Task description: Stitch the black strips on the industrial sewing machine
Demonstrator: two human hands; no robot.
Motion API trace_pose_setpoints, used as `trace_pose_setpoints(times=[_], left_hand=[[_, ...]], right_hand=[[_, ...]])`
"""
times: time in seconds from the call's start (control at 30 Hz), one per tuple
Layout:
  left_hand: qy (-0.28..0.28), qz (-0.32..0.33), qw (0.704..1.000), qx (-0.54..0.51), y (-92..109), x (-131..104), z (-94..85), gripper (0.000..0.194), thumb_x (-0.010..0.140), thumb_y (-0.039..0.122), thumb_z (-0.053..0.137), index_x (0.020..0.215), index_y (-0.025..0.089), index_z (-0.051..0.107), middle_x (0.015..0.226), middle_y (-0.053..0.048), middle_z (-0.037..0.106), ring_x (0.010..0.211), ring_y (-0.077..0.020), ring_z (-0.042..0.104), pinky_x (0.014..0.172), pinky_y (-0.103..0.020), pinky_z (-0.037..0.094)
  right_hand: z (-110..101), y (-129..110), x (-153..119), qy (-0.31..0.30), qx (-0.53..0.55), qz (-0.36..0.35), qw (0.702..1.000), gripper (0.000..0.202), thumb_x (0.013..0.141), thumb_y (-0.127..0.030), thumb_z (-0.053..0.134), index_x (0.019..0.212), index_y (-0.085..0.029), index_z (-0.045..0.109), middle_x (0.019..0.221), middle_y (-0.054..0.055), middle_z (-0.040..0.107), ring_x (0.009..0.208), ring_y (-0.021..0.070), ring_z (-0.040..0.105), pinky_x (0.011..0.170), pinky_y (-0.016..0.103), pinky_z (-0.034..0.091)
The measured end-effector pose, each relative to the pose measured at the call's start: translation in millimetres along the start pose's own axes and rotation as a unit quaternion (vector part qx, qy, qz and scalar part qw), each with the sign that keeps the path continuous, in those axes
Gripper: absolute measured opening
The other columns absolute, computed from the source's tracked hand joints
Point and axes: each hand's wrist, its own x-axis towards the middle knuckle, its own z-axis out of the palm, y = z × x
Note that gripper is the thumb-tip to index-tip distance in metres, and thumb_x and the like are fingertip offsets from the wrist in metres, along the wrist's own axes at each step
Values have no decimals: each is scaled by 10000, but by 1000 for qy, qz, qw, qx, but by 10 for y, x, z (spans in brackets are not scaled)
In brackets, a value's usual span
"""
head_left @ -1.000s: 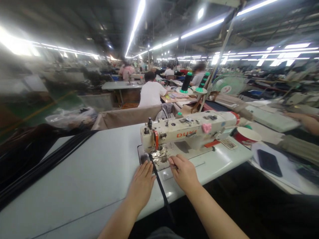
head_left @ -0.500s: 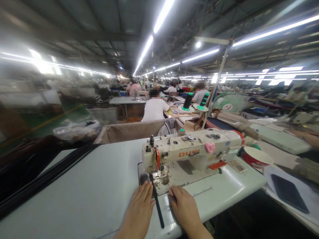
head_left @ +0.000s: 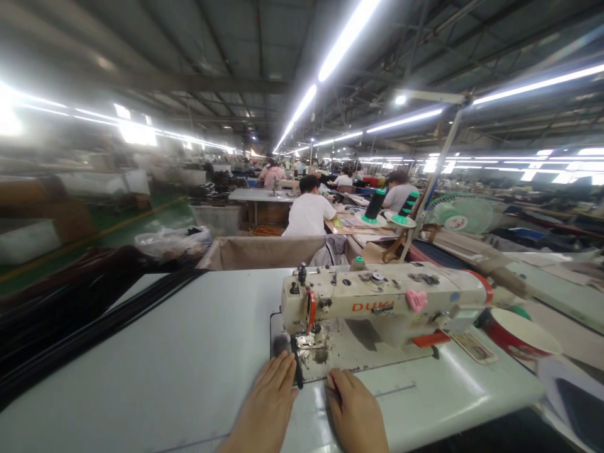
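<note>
A white sewing machine [head_left: 382,305] with orange lettering stands on a pale table [head_left: 198,352]. Just in front of its presser foot my left hand [head_left: 268,399] lies flat, fingers stretched forward, beside a narrow black strip [head_left: 298,371] that runs under the needle area. The strip's near end shows by my left fingertips. My right hand [head_left: 356,409] rests at the front edge of the machine's metal plate, its fingers curled in; what they hold, if anything, is hidden.
Long black strips [head_left: 117,314] lie across the table's left side. Behind the machine is a beige fabric-lined bin [head_left: 259,253]. Thread cones [head_left: 374,206], a green fan [head_left: 460,214] and a red-and-white bowl [head_left: 519,333] stand right. A person in white [head_left: 309,214] sits ahead.
The black strip has moved forward under the machine, so much less of it shows on the near side. My hands keep nearly the same pose; the view has shifted left and up.
</note>
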Motion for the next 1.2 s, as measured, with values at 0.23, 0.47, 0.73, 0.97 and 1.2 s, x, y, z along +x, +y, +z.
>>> trace_pose_setpoints(times=[0.23, 0.47, 0.73, 0.97, 1.2], left_hand=[[-66, -31, 997, -21, 63, 95, -240, 471, 1031, 242, 459, 1472, 87, 518, 1545, -152, 537, 1447, -288, 500, 1173, -504, 481], [-118, -66, 989, -56, 59, 175, -373, 488, 1050, 302, 456, 1484, 85, 507, 1558, -159, 523, 1477, -293, 461, 1223, -508, 409], [-148, -100, 980, -83, 1, 316, -420, 478, 1036, 343, 514, 1466, 136, 535, 1555, -139, 538, 1487, -295, 444, 1243, -513, 357], [-156, -128, 975, -92, -36, 428, -496, 409, 1017, 313, 546, 1411, 209, 580, 1514, -101, 577, 1516, -310, 380, 1257, -582, 282], [-152, -133, 976, -78, -26, 389, -479, 436, 1008, 341, 563, 1426, 215, 564, 1557, -105, 523, 1528, -335, 337, 1248, -610, 276]], right_hand=[[-16, -4, 13, 1, -2, -14, 1000, 174, 928, -113, 537, 998, -224, 652, 882, 36, 708, 814, 202, 653, 733, 292, 429], [-55, -51, 28, -5, -11, -10, 1000, 152, 968, -178, 522, 1012, -215, 663, 880, 42, 710, 786, 202, 637, 711, 299, 404], [-76, -71, 37, -1, -11, -16, 1000, 156, 978, -193, 513, 999, -207, 667, 855, 41, 704, 776, 202, 626, 702, 303, 389], [-83, -76, 39, 3, -17, -18, 1000, 166, 990, -206, 506, 1021, -204, 669, 863, 45, 708, 784, 206, 628, 699, 307, 390], [-73, -66, 29, 0, -13, -21, 1000, 170, 969, -199, 523, 1059, -203, 667, 895, 56, 720, 823, 214, 639, 730, 303, 409]])
